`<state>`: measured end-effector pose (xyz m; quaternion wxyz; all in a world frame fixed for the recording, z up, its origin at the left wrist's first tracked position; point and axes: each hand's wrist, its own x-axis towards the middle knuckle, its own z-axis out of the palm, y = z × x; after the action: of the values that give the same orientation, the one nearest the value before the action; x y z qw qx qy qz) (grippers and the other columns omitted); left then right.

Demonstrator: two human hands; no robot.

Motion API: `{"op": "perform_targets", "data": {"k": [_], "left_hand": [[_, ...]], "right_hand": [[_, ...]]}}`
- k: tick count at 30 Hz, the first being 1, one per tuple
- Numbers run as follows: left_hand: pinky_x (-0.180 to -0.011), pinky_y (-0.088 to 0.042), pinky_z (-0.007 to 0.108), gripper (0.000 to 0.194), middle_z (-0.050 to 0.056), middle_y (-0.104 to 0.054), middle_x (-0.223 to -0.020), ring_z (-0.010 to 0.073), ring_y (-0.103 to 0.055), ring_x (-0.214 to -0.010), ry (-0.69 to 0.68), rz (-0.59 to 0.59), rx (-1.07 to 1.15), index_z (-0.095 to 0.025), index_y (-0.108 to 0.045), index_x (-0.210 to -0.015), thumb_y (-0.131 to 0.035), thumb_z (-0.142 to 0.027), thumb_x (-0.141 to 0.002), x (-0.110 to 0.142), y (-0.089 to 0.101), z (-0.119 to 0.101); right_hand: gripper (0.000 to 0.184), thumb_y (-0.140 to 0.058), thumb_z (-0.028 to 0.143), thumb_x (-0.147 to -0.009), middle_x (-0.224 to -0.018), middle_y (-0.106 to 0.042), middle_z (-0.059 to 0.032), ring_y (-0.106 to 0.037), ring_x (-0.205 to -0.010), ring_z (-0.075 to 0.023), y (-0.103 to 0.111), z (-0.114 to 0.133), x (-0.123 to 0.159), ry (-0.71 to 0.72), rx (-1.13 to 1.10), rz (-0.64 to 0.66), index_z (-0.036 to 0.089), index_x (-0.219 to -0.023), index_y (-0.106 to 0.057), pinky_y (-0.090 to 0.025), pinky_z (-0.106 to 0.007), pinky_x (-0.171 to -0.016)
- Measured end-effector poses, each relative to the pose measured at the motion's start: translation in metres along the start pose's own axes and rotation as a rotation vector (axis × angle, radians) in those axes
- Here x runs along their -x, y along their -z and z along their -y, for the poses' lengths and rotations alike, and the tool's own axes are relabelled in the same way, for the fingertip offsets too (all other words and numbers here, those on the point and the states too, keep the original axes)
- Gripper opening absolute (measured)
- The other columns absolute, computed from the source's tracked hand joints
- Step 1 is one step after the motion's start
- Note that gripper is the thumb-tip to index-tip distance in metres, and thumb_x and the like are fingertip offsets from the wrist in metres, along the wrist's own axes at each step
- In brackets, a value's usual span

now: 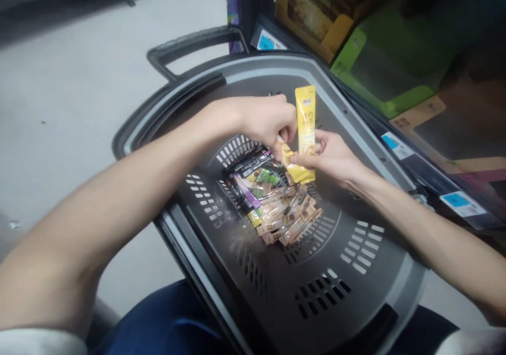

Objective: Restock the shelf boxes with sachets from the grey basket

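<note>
Over a grey plastic shopping basket, my right hand pinches yellow stick packets, one upright and another slanting off to the left. My left hand has its fingers closed on the upper end of the slanted yellow packet. Below both hands, a heap of stick packets lies on the basket's slotted floor, mostly beige, with some black, green and purple ones among them. Part of that heap is hidden behind my left hand and the yellow packets.
A black basket handle folds outward at the far rim. On the right, a dark shelf edge with blue-and-white price tags runs alongside the basket, with green and brown display boxes behind it. Pale floor shows at left.
</note>
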<state>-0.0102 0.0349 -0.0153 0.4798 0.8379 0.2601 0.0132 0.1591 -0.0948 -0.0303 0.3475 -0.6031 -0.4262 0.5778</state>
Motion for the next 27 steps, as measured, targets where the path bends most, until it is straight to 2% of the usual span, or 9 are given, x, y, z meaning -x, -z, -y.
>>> {"op": "perform_targets", "data": {"k": [3, 6, 8, 10, 12, 14, 17, 20, 27], "left_hand": [[-0.098, -0.045, 0.033, 0.021, 0.002, -0.069, -0.087, 0.0284, -0.063, -0.113, -0.081, -0.134, -0.081, -0.016, -0.077, -0.089, -0.083, -0.021, -0.07, 0.006, 0.007, -0.015], [-0.112, -0.038, 0.034, 0.033, 0.005, -0.068, -0.115, 0.0259, -0.052, -0.126, -0.183, -0.47, -0.207, -0.019, -0.074, -0.107, -0.082, -0.031, -0.078, 0.011, 0.015, -0.024], [-0.109, -0.041, 0.029, 0.032, 0.005, -0.062, -0.13, 0.0188, -0.052, -0.122, -0.194, -0.733, -0.236, -0.021, -0.069, -0.116, -0.073, -0.035, -0.088, 0.012, 0.017, -0.025], [-0.097, -0.048, 0.025, 0.035, 0.002, -0.06, -0.134, 0.0138, -0.055, -0.114, -0.148, -0.878, -0.127, -0.024, -0.064, -0.121, -0.072, -0.038, -0.09, 0.011, 0.017, -0.024], [-0.088, -0.053, 0.025, 0.041, 0.002, -0.066, -0.125, 0.0139, -0.06, -0.106, -0.094, -0.817, 0.124, -0.024, -0.061, -0.121, -0.073, -0.045, -0.089, 0.006, 0.014, -0.024], [-0.085, -0.058, 0.03, 0.047, 0.005, -0.071, -0.112, 0.0181, -0.066, -0.102, -0.053, -0.619, 0.346, -0.019, -0.062, -0.117, -0.075, -0.052, -0.086, 0.001, 0.009, -0.024], [-0.078, -0.062, 0.034, 0.045, 0.009, -0.073, -0.1, 0.0212, -0.073, -0.09, -0.025, -0.417, 0.459, -0.013, -0.066, -0.105, -0.081, -0.047, -0.08, -0.006, -0.002, -0.025], [-0.069, -0.061, 0.029, 0.034, 0.008, -0.074, -0.088, 0.0164, -0.072, -0.075, -0.037, -0.419, 0.448, -0.011, -0.069, -0.098, -0.083, -0.034, -0.079, -0.01, -0.007, -0.023], [-0.059, -0.052, 0.024, 0.034, 0.008, -0.074, -0.076, 0.012, -0.065, -0.062, 0.018, -0.309, 0.389, -0.01, -0.075, -0.099, -0.085, -0.034, -0.076, -0.012, -0.003, -0.014]], "right_hand": [[0.052, -0.096, 0.019, -0.057, -0.084, -0.077, -0.0055, -0.073, -0.072, -0.0197, 0.002, -0.003, -0.003, 0.047, -0.091, -0.09, 0.015, -0.101, -0.067, -0.065, -0.036, -0.072], [0.058, -0.097, 0.023, -0.057, -0.086, -0.076, -0.0055, -0.075, -0.077, -0.0231, 0.005, -0.005, -0.007, 0.126, -0.18, -0.198, 0.017, -0.103, -0.062, -0.066, -0.042, -0.075], [0.06, -0.098, 0.025, -0.057, -0.088, -0.076, -0.0058, -0.076, -0.083, -0.0257, 0.008, -0.004, -0.009, 0.196, -0.21, -0.258, 0.019, -0.103, -0.06, -0.066, -0.046, -0.08], [0.062, -0.098, 0.027, -0.057, -0.091, -0.077, -0.0063, -0.076, -0.087, -0.0267, 0.011, -0.001, -0.01, 0.272, -0.228, -0.306, 0.019, -0.104, -0.059, -0.066, -0.047, -0.084], [0.062, -0.099, 0.029, -0.057, -0.092, -0.077, -0.0058, -0.076, -0.087, -0.0259, 0.014, 0.003, -0.012, 0.331, -0.247, -0.344, 0.02, -0.104, -0.059, -0.066, -0.047, -0.085], [0.061, -0.099, 0.031, -0.057, -0.091, -0.077, -0.0049, -0.076, -0.085, -0.0247, 0.016, 0.005, -0.012, 0.354, -0.265, -0.357, 0.021, -0.103, -0.06, -0.066, -0.046, -0.084], [0.058, -0.1, 0.033, -0.055, -0.091, -0.077, -0.0059, -0.075, -0.083, -0.0237, 0.017, 0.007, -0.012, 0.326, -0.284, -0.315, 0.019, -0.098, -0.063, -0.066, -0.044, -0.082], [0.048, -0.098, 0.031, -0.059, -0.086, -0.076, -0.0062, -0.073, -0.077, -0.0206, 0.017, 0.009, -0.012, 0.279, -0.28, -0.288, 0.016, -0.09, -0.064, -0.065, -0.037, -0.075], [0.023, -0.058, 0.037, -0.101, -0.095, -0.076, -0.0092, -0.07, -0.071, -0.0152, 0.023, 0.02, -0.013, 0.149, -0.424, -0.222, 0.016, -0.1, -0.065, -0.059, -0.029, -0.069]]}}
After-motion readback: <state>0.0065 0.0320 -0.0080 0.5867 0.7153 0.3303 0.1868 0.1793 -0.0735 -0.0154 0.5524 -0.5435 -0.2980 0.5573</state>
